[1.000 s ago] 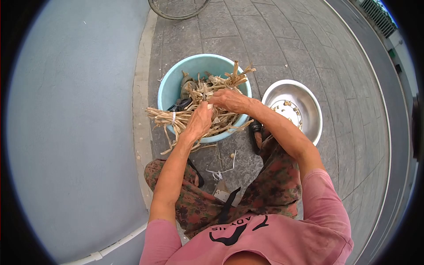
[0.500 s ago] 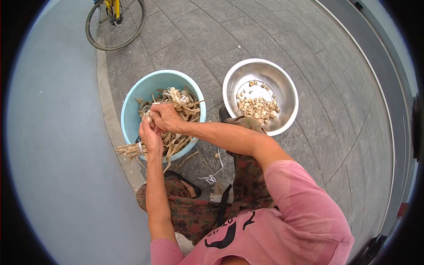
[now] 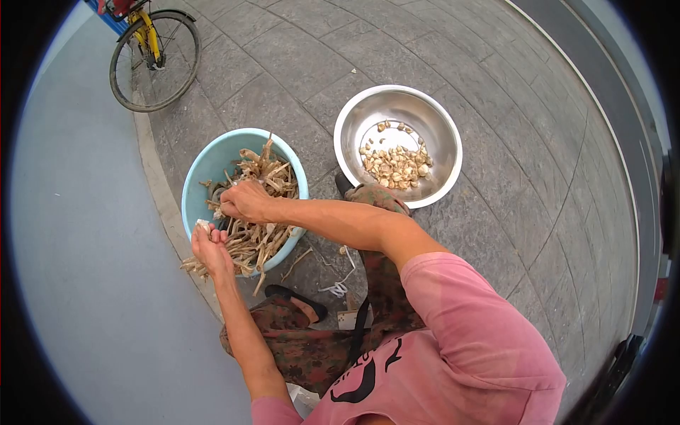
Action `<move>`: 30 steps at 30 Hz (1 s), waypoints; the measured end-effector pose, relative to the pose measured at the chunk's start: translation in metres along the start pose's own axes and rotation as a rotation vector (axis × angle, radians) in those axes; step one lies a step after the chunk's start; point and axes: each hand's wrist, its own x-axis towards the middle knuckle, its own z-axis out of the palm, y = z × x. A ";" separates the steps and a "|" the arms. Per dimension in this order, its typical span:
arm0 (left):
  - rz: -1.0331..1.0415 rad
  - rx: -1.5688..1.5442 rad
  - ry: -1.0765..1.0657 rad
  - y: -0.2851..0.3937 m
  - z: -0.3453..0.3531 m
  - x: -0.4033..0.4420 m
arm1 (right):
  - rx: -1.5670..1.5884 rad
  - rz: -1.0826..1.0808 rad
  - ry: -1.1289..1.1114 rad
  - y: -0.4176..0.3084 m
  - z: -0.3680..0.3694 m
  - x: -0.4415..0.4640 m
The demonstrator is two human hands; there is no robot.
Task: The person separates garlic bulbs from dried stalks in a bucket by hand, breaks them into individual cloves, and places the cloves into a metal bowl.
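Observation:
My left hand (image 3: 211,249) is at the near left rim of the light blue tub (image 3: 303,185), its fingers curled round a whitish garlic bulb (image 3: 203,224). Over the middle of the tub, my right hand (image 3: 244,201) is closed with the knuckles up; a small pale bit shows below its fingertips, too little to name. Dry garlic stalks (image 3: 265,170) fill the tub, some poking over its near rim. Loose garlic cloves (image 3: 398,166) lie in the steel basin (image 3: 446,152) to the right.
A yellow bicycle (image 3: 150,42) stands at the upper left beside the pale blue-grey surface (image 3: 85,234). White string (image 3: 336,288) and stalk scraps lie on the grey paving (image 3: 496,191) between my feet and the tub. My knee is close to the basin's near edge.
My hands, together on the bulb before, are now apart: the left has drawn down and left with the garlic, the right is over the stalks. The camera view has shifted slightly.

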 end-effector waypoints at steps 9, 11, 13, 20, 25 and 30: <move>-0.075 -0.061 -0.117 0.020 -0.001 -0.017 | -0.693 -0.410 -0.266 0.039 0.034 -0.027; -0.124 -0.024 -0.044 0.025 -0.004 -0.018 | -0.329 -0.381 -0.292 0.022 0.020 -0.010; -0.194 0.076 -0.078 0.029 -0.011 -0.018 | 0.280 -0.200 -0.309 0.011 0.011 -0.001; -0.228 0.086 -0.360 0.019 0.000 -0.031 | 0.685 0.108 -0.506 0.008 -0.006 -0.007; -0.177 0.392 -0.466 0.010 -0.002 -0.032 | 0.425 0.138 -0.545 0.000 -0.030 -0.010; -0.026 0.606 -0.514 0.010 0.003 -0.039 | 0.514 0.055 -0.652 0.023 -0.034 -0.010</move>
